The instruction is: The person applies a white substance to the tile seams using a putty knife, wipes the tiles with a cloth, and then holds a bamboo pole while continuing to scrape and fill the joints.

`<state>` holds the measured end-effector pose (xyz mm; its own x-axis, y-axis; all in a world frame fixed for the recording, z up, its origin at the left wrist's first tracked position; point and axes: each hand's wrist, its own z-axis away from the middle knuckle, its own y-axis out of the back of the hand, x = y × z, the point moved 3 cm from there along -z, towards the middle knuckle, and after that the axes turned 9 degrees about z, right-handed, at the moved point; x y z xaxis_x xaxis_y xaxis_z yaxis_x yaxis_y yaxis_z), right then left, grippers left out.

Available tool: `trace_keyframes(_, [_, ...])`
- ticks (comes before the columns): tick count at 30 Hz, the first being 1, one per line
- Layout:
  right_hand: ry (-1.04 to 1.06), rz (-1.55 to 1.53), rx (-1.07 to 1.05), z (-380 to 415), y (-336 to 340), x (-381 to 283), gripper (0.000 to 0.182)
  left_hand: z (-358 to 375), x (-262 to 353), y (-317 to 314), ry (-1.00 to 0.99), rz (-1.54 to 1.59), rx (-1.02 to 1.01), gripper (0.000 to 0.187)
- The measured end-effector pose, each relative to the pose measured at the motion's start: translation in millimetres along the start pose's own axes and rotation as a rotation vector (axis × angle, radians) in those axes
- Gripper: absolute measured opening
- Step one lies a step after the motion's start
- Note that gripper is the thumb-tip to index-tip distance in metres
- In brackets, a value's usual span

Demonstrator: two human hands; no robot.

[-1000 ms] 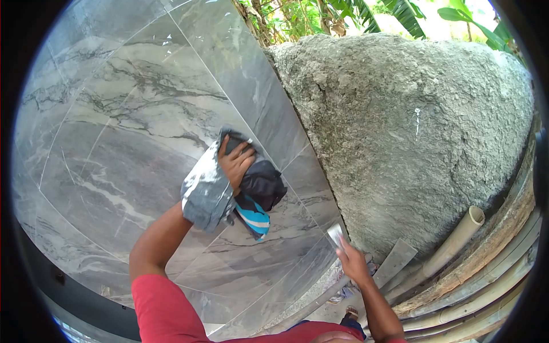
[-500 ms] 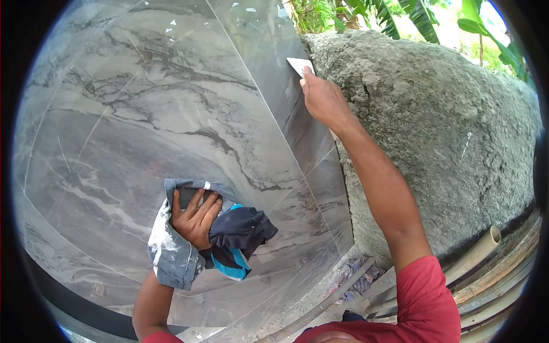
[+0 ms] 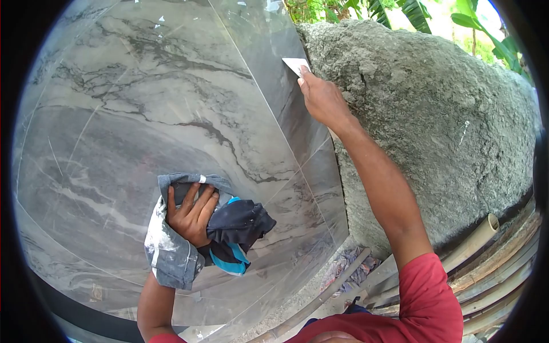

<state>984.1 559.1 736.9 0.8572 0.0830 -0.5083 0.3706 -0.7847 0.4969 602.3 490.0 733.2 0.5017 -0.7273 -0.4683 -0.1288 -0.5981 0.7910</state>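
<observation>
My right hand pinches a thin white flat scraper, its pointed corner against the dark tile strip beside the rough grey block. My left hand lies with fingers spread and flat on a bundle of cloth, pressed to the marbled grey tile surface. The bundle joins a grey-blue denim rag with white smears, which covers the wrist, and a dark cloth with bright blue parts beside the palm. The left palm's underside is hidden.
A large rough concrete or stone mass borders the tiles on the right. Bamboo poles lie at lower right, near a crumpled patterned cloth. Small white flecks dot the far tiles. Green leaves show beyond.
The view has shifted slightly, so the tiles and block appear a little higher and farther left. Both hands keep nearly the same places, with the scraper still at the tile edge.
</observation>
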Motion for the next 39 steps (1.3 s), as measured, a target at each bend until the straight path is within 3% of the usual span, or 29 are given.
trace_keyframes(24, [0.06, -0.029, 0.066, -33.1, 9.7, -1.2, 0.043, 1.0, -2.4, -3.9, -0.003, -0.009, 0.011, 0.052])
trace_keyframes(26, [0.064, -0.007, 0.038, -37.3, 16.4, -1.7, 0.044, 2.8, -3.2, -6.2, -0.025, -0.043, -0.021, 0.066])
trace_keyframes(30, [0.087, 0.043, -0.063, 6.9, 4.2, -3.6, 0.044, 2.3, -1.6, -6.7, -0.003, -0.019, 0.024, 0.068])
trace_keyframes(33, [0.015, -0.05, 0.008, -10.7, 4.1, 2.3, 0.044, 1.0, -0.9, -4.6, -0.009, -0.025, 0.003, 0.068])
trace_keyframes(34, [0.075, -0.02, 0.061, -18.7, 8.4, 2.0, 0.042, 1.8, -1.5, -6.4, -0.016, -0.02, 0.022, 0.068])
trace_keyframes(39, [0.103, 0.042, 0.007, -2.1, 9.0, 5.1, 0.041, 1.8, -2.6, -5.7, -0.04, -0.055, 0.035, 0.068])
